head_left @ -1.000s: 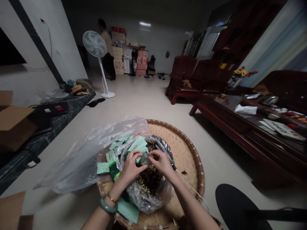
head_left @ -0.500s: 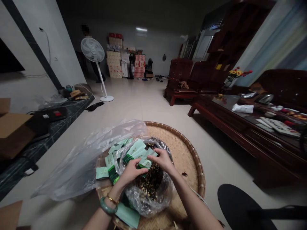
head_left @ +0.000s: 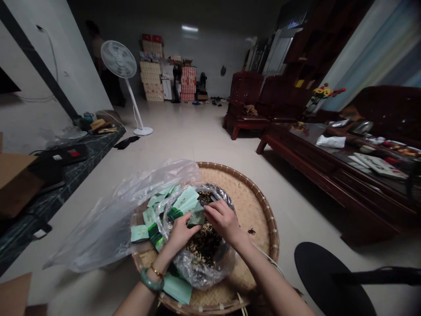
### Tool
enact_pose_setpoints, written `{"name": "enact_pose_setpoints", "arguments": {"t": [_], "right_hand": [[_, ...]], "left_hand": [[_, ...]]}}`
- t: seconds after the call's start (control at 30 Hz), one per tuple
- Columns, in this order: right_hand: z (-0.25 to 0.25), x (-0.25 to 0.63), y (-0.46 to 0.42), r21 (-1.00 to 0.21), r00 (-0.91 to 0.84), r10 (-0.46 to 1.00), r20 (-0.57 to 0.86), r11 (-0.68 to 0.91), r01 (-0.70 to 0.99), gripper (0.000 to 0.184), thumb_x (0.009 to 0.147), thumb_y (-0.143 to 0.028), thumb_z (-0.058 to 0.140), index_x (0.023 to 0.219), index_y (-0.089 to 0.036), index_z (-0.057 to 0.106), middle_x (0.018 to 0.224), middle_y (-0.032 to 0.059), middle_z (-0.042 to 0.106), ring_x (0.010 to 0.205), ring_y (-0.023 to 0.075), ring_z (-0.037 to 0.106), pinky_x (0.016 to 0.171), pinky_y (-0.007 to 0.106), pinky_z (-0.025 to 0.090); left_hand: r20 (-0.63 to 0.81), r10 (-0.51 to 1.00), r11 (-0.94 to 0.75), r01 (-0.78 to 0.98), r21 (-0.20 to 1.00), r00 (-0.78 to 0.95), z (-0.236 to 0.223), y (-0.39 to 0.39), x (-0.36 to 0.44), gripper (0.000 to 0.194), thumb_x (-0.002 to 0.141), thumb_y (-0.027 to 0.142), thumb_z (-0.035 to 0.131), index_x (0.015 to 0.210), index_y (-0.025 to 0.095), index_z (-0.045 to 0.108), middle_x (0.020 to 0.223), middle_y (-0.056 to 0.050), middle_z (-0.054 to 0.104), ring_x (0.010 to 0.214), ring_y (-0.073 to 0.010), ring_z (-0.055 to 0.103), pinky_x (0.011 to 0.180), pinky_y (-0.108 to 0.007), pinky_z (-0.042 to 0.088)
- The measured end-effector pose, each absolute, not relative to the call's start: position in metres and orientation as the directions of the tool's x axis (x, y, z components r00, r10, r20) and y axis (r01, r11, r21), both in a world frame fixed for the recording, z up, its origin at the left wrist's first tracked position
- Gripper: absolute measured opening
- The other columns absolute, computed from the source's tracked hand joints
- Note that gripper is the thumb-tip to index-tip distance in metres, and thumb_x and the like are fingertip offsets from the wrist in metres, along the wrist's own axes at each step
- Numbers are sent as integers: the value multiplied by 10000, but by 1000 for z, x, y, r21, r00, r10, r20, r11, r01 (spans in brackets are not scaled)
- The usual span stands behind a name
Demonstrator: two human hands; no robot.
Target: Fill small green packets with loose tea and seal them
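Observation:
Over an open clear plastic bag (head_left: 197, 276), my left hand (head_left: 182, 232) pinches a small green packet (head_left: 197, 216) between thumb and fingers. My right hand (head_left: 225, 219) has its fingers closed at the packet's right edge. Dark and pale dried bits (head_left: 204, 245), like loose tea or herbs, fill the bag below. More green packets (head_left: 184, 202) lie fanned on the bag's left side, behind my left hand. Others, such as a flat packet (head_left: 139, 233), are spread to the left. One larger green packet (head_left: 177, 287) lies under my left forearm.
All this sits on a round woven bamboo tray (head_left: 259, 206). A big clear plastic sheet (head_left: 108, 228) hangs over its left side. A black round base (head_left: 329, 276) stands at right, near a dark wooden table (head_left: 312, 171). Farther off are a white fan (head_left: 138, 105) and a person (head_left: 110, 81).
The packet in my hands has tilted, its printed face now turned away and darker. My right hand has curled and rolled over at its edge. The view has shifted slightly.

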State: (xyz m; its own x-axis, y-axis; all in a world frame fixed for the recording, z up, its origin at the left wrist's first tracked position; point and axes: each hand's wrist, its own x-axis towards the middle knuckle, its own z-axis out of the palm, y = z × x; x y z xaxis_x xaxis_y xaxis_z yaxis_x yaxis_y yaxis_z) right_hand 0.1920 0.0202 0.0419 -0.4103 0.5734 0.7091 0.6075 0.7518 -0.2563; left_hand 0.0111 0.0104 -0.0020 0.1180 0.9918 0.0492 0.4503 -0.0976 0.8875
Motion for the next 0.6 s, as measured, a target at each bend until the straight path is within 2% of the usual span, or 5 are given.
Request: {"name": "enact_pose_setpoints", "arguments": {"t": [0.17, 0.3, 0.47, 0.53, 0.6], "right_hand": [[48, 191, 15, -398, -443, 632, 636, 760, 513, 151, 897, -241, 538, 768, -192, 598, 768, 61, 631, 769, 182, 550, 667, 296, 473], [58, 193, 13, -505, -519, 754, 404, 656, 560, 141, 909, -236, 499, 787, -194, 558, 687, 19, 608, 658, 163, 552, 644, 282, 430], [66, 184, 6, -381, -494, 859, 137, 506, 774, 135, 936, -224, 437, 901, -170, 557, 701, 41, 650, 608, 183, 573, 695, 314, 395], [69, 177, 1, -350, -450, 890, 73, 445, 824, 177, 949, -235, 412, 936, -164, 574, 734, 64, 669, 645, 198, 599, 687, 304, 389], [72, 171, -3, -381, -461, 886, 42, 441, 813, 210, 951, -210, 393, 967, -163, 597, 788, 76, 689, 686, 193, 624, 689, 286, 392]], "left_hand": [[70, 985, -148, 565, 811, 157, 2, 6, 10, 124, 710, 248, 620, 750, 139, 663, 670, -2, 652, 660, -176, 590, 600, -242, 420], [108, 970, -219, 599, 770, 217, 1, 6, 7, 161, 751, 231, 601, 870, 157, 678, 763, -26, 694, 707, -199, 631, 645, -278, 468], [454, 881, -409, 693, 593, 131, -3, -3, 15, 557, 711, 215, 675, 1244, 159, 523, 1132, -113, 629, 1050, -286, 556, 905, -440, 463], [533, 837, -448, 715, 536, 124, -4, -9, 22, 586, 721, 220, 678, 1268, 133, 488, 1156, -139, 604, 1059, -294, 532, 919, -465, 453], [559, 819, -471, 708, 526, 130, -6, -13, 28, 499, 750, 150, 620, 1235, 130, 504, 1124, -137, 615, 1023, -278, 542, 894, -450, 469]]}}
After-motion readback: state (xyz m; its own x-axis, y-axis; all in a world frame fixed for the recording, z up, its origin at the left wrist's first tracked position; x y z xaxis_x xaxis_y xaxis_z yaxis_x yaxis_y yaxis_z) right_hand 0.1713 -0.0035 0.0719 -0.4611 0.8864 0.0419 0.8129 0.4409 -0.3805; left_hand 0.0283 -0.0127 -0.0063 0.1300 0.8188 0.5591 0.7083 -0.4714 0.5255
